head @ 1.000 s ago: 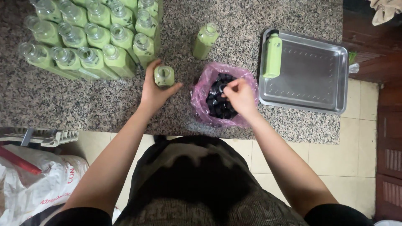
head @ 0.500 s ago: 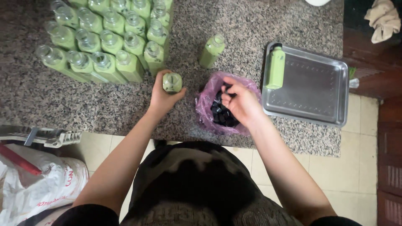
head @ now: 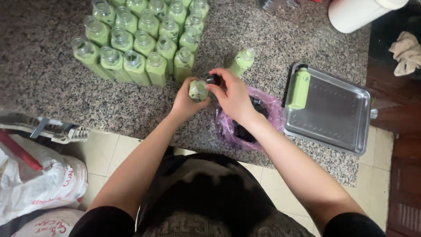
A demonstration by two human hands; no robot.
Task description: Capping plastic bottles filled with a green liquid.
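- Head view, looking down: we stand at the near edge of a speckled granite counter (head: 52, 83), both forearms reaching forward over it.
- Our left hand (head: 186, 102) wraps around a small green bottle (head: 198, 90), fingers curled snug on its body so the open neck points up and holds steady.
- Our right hand (head: 234, 94) pinches a black cap (head: 213, 79) between thumb and fingertips, just at the bottle's mouth; we cannot tell whether the cap touches the neck yet.
- Just beneath the right wrist sits a pink plastic bag (head: 268, 115) with dark caps inside, kept close to hand, its lower edge near the counter's front lip.
- To the right lies a steel tray (head: 337, 118) with one capped green bottle (head: 298, 89) lying along its left rim; the tray's near corner comes close to the counter edge, leaving little spare room on that side.
- A single uncapped bottle (head: 242, 61) stands just beyond the hands, apart from the rest.
- Farther back on the left, a tight block of uncapped green bottles (head: 140, 44) stands shoulder to shoulder, with bare granite between it and the hands.
- Farthest off, a white cylinder (head: 359, 13) rests at the counter's far right.
- Below the counter on the left, white sacks (head: 39, 184) crowd the tiled floor.
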